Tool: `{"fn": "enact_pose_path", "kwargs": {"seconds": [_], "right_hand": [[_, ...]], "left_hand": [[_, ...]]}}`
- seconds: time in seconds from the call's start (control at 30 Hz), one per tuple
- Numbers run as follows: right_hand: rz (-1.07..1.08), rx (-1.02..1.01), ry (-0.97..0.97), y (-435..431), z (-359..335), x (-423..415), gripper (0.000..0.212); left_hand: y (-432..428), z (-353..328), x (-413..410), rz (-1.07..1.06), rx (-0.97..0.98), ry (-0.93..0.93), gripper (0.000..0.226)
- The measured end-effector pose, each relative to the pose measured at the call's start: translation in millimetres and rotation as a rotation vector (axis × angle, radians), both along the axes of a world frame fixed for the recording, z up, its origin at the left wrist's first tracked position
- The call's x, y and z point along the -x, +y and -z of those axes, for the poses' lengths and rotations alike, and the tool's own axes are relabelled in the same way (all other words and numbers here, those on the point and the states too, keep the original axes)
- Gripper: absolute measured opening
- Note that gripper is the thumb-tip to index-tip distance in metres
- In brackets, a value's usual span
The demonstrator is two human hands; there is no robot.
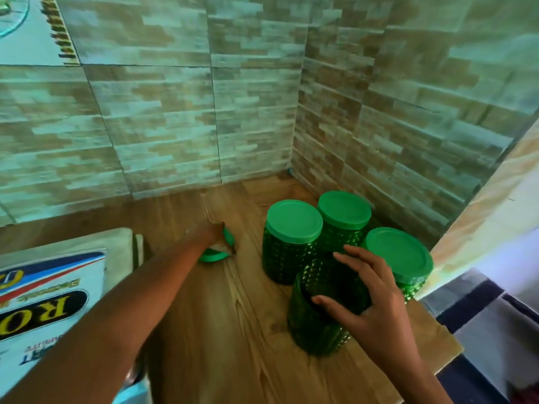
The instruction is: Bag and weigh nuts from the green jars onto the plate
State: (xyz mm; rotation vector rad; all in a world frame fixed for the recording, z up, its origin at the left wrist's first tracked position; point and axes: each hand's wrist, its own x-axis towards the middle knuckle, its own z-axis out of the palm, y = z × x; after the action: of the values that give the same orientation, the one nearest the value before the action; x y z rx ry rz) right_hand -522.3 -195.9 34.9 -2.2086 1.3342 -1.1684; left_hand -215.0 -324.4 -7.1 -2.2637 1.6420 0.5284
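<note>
Jar-opening step: left hand (pixel 214 233) grips the round green plastic lid (pixel 213 256) at ten o'clock of the lidless studded green jar (pixel 315 330), whose rim the right hand (pixel 376 304) clasps; next probably comes fetching a bag.

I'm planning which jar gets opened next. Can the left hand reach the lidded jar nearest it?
Probably yes: only bare counter lies between the left hand and that lidded jar, but the hand holds a green lid and would need to release it first.

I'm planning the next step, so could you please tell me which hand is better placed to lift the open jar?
Probably the right: the right hand grips the open jar at its rim, while the left hand is off to the side, holding the green lid.
</note>
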Motion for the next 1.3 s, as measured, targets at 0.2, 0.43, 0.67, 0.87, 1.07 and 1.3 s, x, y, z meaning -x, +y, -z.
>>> {"fn": "enact_pose_path", "kwargs": {"seconds": [0.2,0.43,0.67,0.87,1.07,1.3], "right_hand": [[-0.053,-0.041,-0.147,-3.4,22.1,4.2,0.084],[-0.057,-0.161,-0.27,-0.8,55.7,6.6,0.125],[-0.029,-0.342,-0.332,4.0,89.0,6.2,0.135],[-0.05,-0.345,-0.287,3.9,101.5,9.3,0.128],[-0.05,-0.334,-0.318,5.6,100.3,6.3,0.121],[-0.064,-0.329,-0.317,4.5,96.5,5.9,0.123]], "left_hand": [[19.5,-83.9,20.6,0.035,-0.064,0.047,0.084],[85.1,-164.9,78.5,0.293,0.22,0.222,0.095],[120.9,-132.4,157.9,0.611,0.353,0.3,0.096],[117.6,-103.5,177.1,0.643,0.356,0.146,0.097],[126.7,-95.9,195.0,0.582,0.465,-0.062,0.098],[124.9,-104.7,157.8,0.892,0.178,0.344,0.056]]}}
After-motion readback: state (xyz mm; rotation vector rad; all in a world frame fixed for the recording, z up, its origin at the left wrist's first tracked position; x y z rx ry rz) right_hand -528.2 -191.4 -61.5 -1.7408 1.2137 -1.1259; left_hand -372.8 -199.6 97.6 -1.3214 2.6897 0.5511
